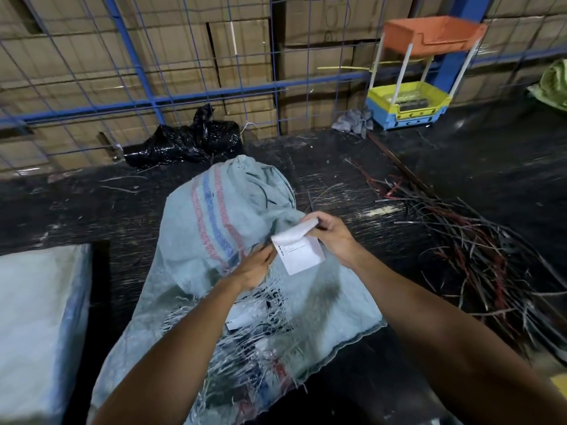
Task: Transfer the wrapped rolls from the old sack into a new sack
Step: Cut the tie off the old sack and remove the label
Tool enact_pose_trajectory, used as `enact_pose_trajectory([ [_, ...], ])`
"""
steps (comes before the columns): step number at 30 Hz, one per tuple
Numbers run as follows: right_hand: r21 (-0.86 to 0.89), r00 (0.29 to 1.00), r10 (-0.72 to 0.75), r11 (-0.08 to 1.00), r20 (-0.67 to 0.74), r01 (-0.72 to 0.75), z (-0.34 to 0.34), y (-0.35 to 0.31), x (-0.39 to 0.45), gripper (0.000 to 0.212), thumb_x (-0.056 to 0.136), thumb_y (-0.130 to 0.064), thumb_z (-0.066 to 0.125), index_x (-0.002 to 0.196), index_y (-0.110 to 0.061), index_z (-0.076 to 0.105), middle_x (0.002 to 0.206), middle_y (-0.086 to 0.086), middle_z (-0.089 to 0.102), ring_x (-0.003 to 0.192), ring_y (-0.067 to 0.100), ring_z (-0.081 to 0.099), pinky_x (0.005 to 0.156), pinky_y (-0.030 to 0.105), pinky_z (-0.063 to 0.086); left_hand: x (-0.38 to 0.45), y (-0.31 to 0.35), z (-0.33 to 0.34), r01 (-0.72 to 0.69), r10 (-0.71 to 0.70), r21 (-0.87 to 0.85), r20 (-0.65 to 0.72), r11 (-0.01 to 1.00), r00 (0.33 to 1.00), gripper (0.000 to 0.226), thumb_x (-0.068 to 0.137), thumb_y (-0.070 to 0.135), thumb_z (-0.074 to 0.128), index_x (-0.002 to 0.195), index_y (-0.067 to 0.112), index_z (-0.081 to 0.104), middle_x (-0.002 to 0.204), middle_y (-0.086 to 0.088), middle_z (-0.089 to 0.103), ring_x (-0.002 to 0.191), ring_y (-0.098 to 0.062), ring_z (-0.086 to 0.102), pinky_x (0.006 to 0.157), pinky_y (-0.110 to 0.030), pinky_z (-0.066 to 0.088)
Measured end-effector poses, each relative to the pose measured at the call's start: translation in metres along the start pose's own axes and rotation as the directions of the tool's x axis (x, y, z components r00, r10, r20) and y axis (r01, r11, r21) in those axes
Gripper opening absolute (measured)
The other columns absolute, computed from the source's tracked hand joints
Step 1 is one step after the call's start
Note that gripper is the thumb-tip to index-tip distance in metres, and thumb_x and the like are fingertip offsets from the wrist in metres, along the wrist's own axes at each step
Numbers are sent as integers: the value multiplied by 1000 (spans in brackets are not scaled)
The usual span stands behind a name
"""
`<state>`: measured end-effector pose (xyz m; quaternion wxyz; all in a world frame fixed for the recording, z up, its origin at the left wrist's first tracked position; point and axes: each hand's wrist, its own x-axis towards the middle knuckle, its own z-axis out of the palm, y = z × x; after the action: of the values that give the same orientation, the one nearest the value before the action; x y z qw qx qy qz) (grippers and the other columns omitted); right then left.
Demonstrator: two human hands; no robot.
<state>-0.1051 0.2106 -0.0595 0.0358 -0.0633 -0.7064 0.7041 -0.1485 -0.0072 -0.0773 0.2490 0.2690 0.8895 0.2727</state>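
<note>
A pale grey-green woven sack [196, 240] with red and blue stripes lies on the dark floor in the middle, its near part torn and frayed, showing dark contents [257, 332] inside. A white paper label [299, 253] sits on the sack's upper right part. My right hand [331, 237] pinches the label's top edge, which curls back. My left hand [257, 265] rests on the sack at the label's left edge, fingers curled against the cloth; whether it grips cloth or label is unclear.
A white wrapped block [36, 326] stands at the left. A black plastic bag [184, 142] lies by the blue wire fence [147, 99] with cardboard boxes behind. Loose straps [472, 250] litter the floor on the right. A coloured tray rack [411, 99] stands at the back.
</note>
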Motion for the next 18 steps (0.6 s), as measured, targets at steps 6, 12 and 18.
enact_pose_trajectory([
  [6, 6, 996, -24, 1000, -82, 24, 12, 4, -14, 20, 92, 2, 62, 104, -14, 63, 93, -2, 69, 84, 6, 63, 78, 26, 49, -12, -20, 19, 41, -50, 95, 93, 995, 994, 64, 97, 61, 39, 149, 56, 3, 163, 12, 11, 145, -30, 27, 118, -64, 10],
  [12, 29, 967, -82, 995, -239, 91, 16, -16, -16, 19, 91, 1, 64, 100, -15, 66, 95, 5, 70, 84, 20, 62, 71, 33, 47, -18, -20, 44, 12, -12, -45, -15, 999, 1000, 74, 102, 6, 43, 150, 50, 6, 165, 10, -4, 148, -28, 19, 115, -46, 30],
  [18, 83, 911, -104, 985, -399, 149, 21, -32, -18, 22, 88, 0, 67, 89, -22, 70, 85, 1, 72, 80, 21, 61, 72, 34, 46, -14, -27, 43, -72, 60, -118, -106, 990, 993, 74, 99, -3, 44, 142, 51, 19, 164, -9, 17, 150, -31, 17, 122, -38, 20],
])
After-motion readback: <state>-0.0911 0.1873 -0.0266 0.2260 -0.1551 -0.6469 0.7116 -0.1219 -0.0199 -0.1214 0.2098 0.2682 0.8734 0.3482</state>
